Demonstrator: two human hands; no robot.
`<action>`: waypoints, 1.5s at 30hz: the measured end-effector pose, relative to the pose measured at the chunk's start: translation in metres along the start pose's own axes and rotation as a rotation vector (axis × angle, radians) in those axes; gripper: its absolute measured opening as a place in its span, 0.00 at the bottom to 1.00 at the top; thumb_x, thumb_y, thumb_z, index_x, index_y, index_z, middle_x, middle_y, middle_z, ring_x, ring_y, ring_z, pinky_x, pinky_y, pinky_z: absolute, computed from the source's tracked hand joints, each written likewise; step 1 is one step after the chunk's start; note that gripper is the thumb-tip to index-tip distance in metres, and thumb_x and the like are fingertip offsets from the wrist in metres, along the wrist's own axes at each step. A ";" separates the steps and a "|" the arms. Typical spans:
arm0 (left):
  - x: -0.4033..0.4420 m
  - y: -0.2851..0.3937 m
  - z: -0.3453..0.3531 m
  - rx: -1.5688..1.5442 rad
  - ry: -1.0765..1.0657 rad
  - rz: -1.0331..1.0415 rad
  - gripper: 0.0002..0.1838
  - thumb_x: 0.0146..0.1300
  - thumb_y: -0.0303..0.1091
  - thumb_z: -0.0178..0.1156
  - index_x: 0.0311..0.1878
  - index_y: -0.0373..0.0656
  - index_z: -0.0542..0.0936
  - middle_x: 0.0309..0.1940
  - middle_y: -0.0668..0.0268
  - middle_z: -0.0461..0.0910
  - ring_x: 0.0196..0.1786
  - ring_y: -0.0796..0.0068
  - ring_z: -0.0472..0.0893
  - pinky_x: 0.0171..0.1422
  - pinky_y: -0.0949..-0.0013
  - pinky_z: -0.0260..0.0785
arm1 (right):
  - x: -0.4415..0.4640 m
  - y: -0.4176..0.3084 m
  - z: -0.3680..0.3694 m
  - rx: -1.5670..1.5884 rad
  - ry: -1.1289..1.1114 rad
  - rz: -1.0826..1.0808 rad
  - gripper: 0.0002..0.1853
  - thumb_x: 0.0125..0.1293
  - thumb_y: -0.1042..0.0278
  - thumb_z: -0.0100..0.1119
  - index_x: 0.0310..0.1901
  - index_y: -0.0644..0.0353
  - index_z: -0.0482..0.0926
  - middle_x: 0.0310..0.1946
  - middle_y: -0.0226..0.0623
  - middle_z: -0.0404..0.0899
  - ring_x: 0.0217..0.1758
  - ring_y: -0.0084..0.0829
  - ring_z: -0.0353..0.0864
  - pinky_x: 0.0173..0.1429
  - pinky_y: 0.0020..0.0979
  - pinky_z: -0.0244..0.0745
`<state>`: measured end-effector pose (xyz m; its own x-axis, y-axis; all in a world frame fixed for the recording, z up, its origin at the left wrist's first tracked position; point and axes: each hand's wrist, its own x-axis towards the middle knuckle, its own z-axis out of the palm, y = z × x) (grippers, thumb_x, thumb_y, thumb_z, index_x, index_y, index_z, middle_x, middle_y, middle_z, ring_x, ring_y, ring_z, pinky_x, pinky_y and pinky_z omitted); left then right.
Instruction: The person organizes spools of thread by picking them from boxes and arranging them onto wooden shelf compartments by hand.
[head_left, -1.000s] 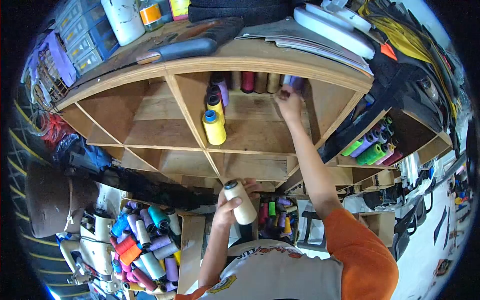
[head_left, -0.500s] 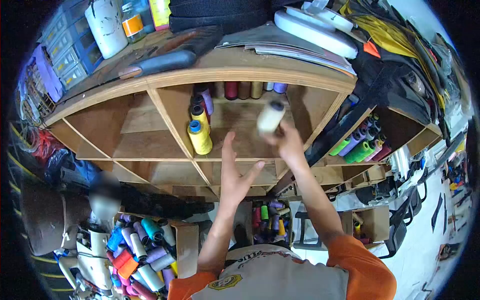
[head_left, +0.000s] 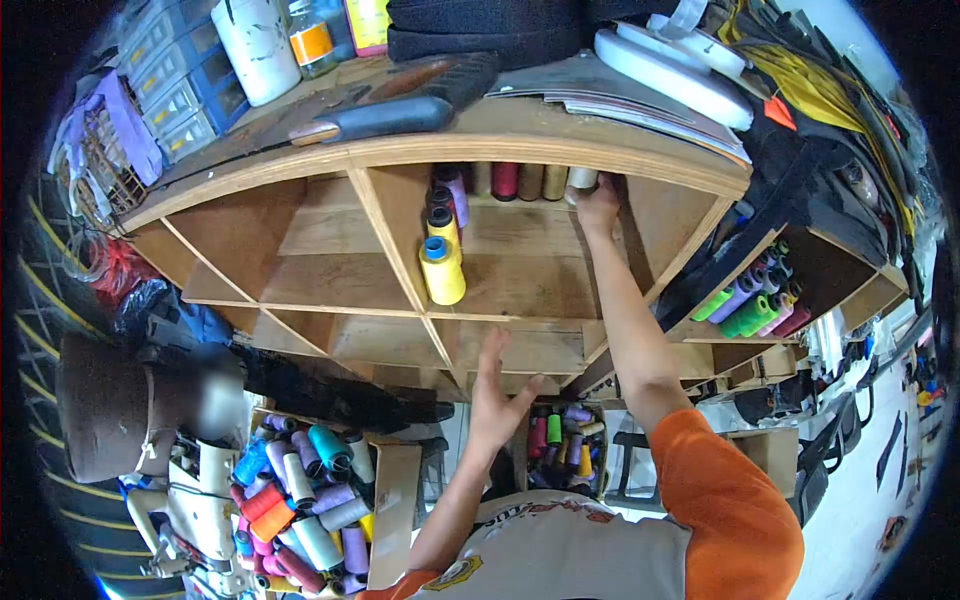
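Observation:
Deep in the upper compartment of a wooden shelf (head_left: 535, 255), my right hand (head_left: 598, 208) is closed around a white thread spool (head_left: 582, 178). The spool is partly hidden by my fingers. To its left along the back wall stand a tan spool (head_left: 554, 182), a brown spool (head_left: 529, 182) and a dark red spool (head_left: 505, 182). A yellow thread spool (head_left: 443, 275) with a blue top stands upright by the compartment's left divider, with more spools behind it. My left hand (head_left: 497, 402) is lower, in front of the shelf, holding nothing, its fingers spread.
A box of mixed thread spools (head_left: 315, 520) is at lower left, beside a white sewing machine (head_left: 205, 500). Another spool box (head_left: 565, 450) sits below the shelf. Green and purple spools (head_left: 745, 315) lie in a right-hand compartment. A blue-handled tool (head_left: 390, 120) rests on top.
My right hand has carried the white spool from the compartment's front to its back row. My left hand has dropped lower, away from the shelf opening. The view has shifted slightly.

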<state>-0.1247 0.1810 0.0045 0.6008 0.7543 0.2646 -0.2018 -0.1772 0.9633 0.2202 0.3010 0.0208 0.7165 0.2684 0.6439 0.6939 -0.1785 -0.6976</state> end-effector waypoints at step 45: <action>-0.135 -0.051 0.435 0.076 -0.878 -0.655 0.07 0.67 0.28 0.55 0.45 0.37 0.76 0.23 0.69 0.78 0.25 0.86 0.74 0.29 0.81 0.64 | -0.365 0.347 -0.562 -0.707 -0.524 0.867 0.15 0.62 0.73 0.52 0.52 0.57 0.74 0.61 0.54 0.56 0.47 0.51 0.75 0.44 0.40 0.82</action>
<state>0.1409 -0.1870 -0.0601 0.9216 0.0092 -0.3880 0.3875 0.0320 0.9213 0.2405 -0.3909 -0.2797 0.9565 0.1240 -0.2641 0.0073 -0.9151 -0.4031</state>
